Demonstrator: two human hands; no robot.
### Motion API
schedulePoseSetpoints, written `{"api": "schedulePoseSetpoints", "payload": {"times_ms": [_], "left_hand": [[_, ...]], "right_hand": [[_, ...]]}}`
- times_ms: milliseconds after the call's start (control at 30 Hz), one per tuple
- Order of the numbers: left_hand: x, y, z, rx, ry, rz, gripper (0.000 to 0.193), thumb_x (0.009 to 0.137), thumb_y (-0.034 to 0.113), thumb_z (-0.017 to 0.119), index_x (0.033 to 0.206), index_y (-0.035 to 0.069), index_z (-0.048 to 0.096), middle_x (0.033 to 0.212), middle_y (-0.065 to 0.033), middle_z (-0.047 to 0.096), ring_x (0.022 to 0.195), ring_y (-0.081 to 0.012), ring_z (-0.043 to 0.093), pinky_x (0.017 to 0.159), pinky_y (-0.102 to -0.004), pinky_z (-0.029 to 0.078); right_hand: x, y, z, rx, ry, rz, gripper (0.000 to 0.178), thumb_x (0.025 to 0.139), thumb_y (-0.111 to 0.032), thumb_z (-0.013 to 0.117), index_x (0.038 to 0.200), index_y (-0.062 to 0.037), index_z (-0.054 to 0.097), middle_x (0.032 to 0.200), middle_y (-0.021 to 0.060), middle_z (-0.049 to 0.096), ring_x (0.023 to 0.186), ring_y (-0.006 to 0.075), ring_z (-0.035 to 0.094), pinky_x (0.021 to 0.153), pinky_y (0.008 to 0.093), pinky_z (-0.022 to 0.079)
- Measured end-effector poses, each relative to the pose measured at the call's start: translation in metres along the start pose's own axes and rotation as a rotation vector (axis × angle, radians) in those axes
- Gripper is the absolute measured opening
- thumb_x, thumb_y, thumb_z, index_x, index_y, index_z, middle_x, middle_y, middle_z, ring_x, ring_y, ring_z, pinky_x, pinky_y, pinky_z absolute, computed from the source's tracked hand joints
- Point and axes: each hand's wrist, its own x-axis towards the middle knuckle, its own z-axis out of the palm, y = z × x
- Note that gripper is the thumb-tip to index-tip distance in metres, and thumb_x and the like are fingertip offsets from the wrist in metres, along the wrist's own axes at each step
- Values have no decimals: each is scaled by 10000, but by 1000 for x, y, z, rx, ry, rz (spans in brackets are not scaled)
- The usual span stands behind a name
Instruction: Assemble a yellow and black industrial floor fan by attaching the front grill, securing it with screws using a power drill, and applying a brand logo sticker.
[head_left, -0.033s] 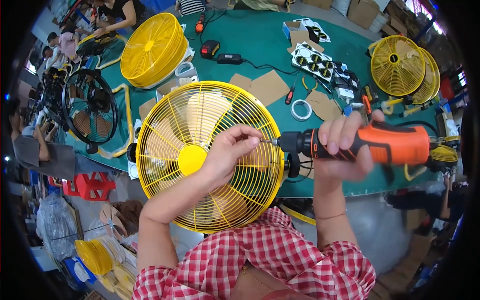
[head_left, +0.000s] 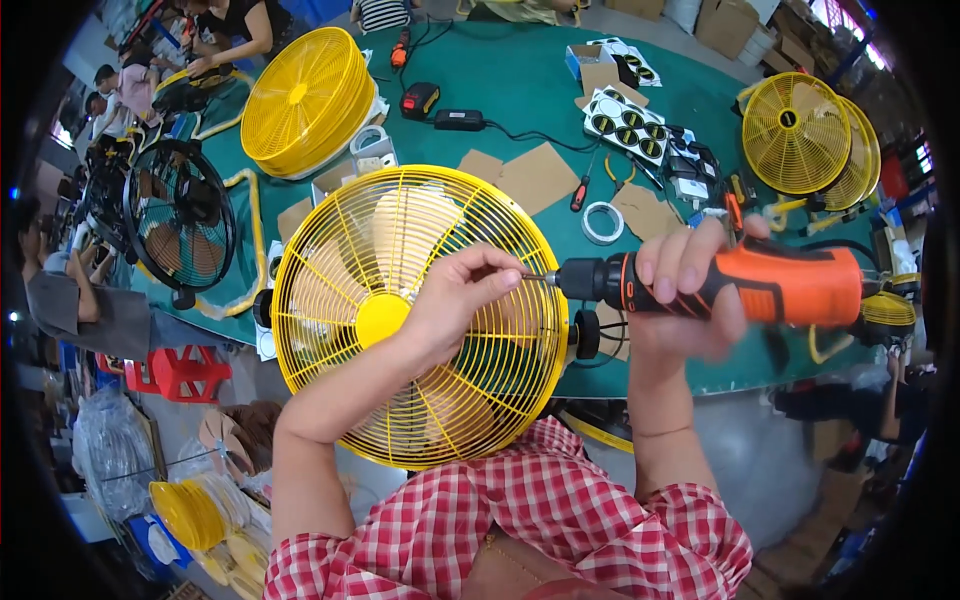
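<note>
A round fan with a yellow wire guard (head_left: pixel 383 320) stands close in front of me, its blades showing through the wires. My right hand (head_left: pixel 688 285) grips an orange and black power screwdriver (head_left: pixel 775 285), held level above the fan's right rim with its black chuck pointing left. The fingertips of my left hand (head_left: pixel 465 290) are pinched together at the end of the thin metal bit (head_left: pixel 540 277). Whatever sits between them is too small to make out. Below that hand, my left forearm crosses over the guard. A black knob (head_left: pixel 585 334) sticks out at the fan's right side.
On the green table (head_left: pixel 480 75) lie a roll of tape (head_left: pixel 602 222), a screwdriver (head_left: pixel 580 193), cardboard pieces (head_left: pixel 540 178) and a battery pack (head_left: pixel 420 99). Stacked yellow guards (head_left: pixel 300 95) stand at the back left, an open black fan (head_left: pixel 182 222) left, finished-looking fans (head_left: pixel 795 130) right. Other people work nearby.
</note>
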Motion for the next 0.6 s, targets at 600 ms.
{"api": "schedulePoseSetpoints", "payload": {"times_ms": [600], "left_hand": [[147,33,-48,1229,-397,236,247,687,-50,533,845,53,693,754,-130,530,778,-252,543,691,-328,442]], "right_hand": [[50,104,-52,-413,-216,154,439,710,-25,642,1095,19,437,700,32,551,599,59,516,544,192,405]]}}
